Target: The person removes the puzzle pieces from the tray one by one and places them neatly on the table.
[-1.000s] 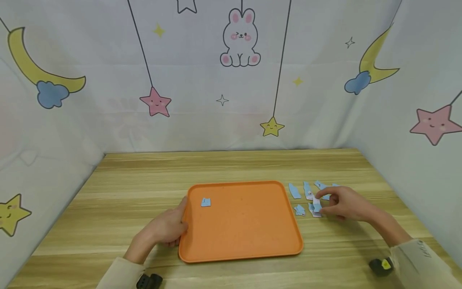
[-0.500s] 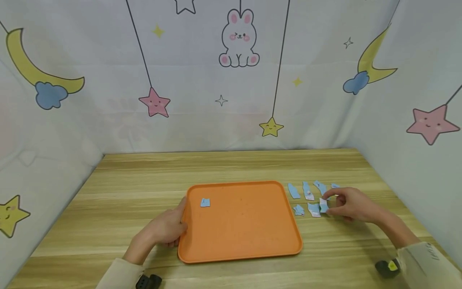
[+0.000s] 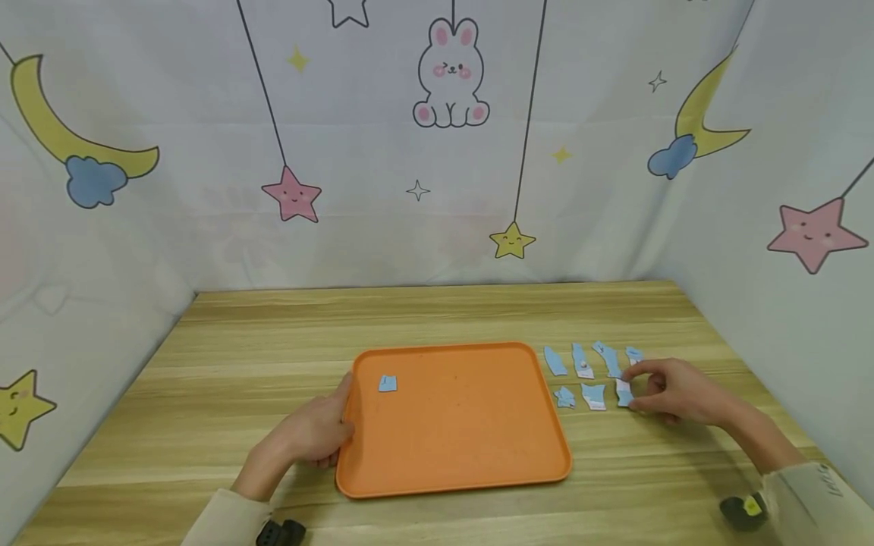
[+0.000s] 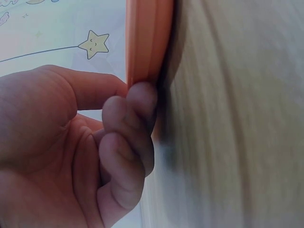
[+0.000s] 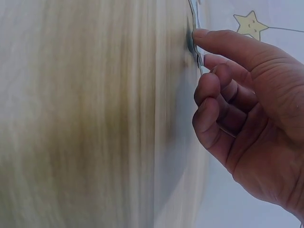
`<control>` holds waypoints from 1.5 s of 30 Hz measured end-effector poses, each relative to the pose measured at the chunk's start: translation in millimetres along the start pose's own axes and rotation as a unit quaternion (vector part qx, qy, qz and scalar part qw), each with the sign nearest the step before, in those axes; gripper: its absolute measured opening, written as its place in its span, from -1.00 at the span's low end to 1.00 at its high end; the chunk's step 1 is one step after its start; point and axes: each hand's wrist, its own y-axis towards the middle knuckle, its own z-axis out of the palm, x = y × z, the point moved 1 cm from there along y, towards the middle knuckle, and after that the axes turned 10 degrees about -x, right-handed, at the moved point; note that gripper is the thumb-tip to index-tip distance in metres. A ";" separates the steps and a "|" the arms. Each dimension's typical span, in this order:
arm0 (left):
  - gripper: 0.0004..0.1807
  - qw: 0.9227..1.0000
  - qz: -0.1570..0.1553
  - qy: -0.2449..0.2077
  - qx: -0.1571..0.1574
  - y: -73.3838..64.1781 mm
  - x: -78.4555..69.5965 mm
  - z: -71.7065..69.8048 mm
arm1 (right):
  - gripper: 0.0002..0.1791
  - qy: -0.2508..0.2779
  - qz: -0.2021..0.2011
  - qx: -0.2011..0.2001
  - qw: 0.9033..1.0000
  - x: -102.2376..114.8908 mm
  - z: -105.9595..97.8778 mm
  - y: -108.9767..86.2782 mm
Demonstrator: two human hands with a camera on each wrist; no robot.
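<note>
My left hand (image 3: 315, 426) grips the left rim of an orange tray (image 3: 457, 432). In the left wrist view its fingers curl at the tray's edge (image 4: 149, 38), close over the wood. On the right, my right hand (image 3: 686, 396) pinches a small blue-and-white puzzle piece (image 3: 624, 391) between thumb and forefinger, right at the table surface. The right wrist view shows this thin piece (image 5: 196, 52) edge-on at the fingertips, other fingers curled inward. One light blue puzzle piece (image 3: 388, 384) lies inside the tray, toward its upper left.
Several flat puzzle pieces lie in two rows right of the tray, among them a long one (image 3: 556, 362), a small wavy one (image 3: 564, 397) and a blue-and-white one (image 3: 594, 396). A printed curtain (image 3: 382, 250) stands along the back of the wooden table (image 3: 273, 326).
My right hand has moved a little right with the pinched piece, from over its neighbour to a spot beside it in the near row. My left hand stays on the tray.
</note>
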 end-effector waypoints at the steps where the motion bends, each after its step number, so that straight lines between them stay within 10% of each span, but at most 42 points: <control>1: -0.08 1.000 0.001 0.001 -0.001 0.0 -0.1 -0.1 | -0.53 -0.001 0.000 -0.001 1.000 -0.9 -0.1 -0.2; 24: -0.08 1.000 -0.002 0.006 -0.005 -0.8 0.6 0.2 | -0.50 -0.002 -0.003 0.000 1.000 -2.3 -0.8 -0.8; 45: -0.08 1.000 0.005 0.010 0.012 0.7 1.2 -3.2 | -0.47 -0.053 -0.025 -0.015 0.998 50.5 10.0 23.8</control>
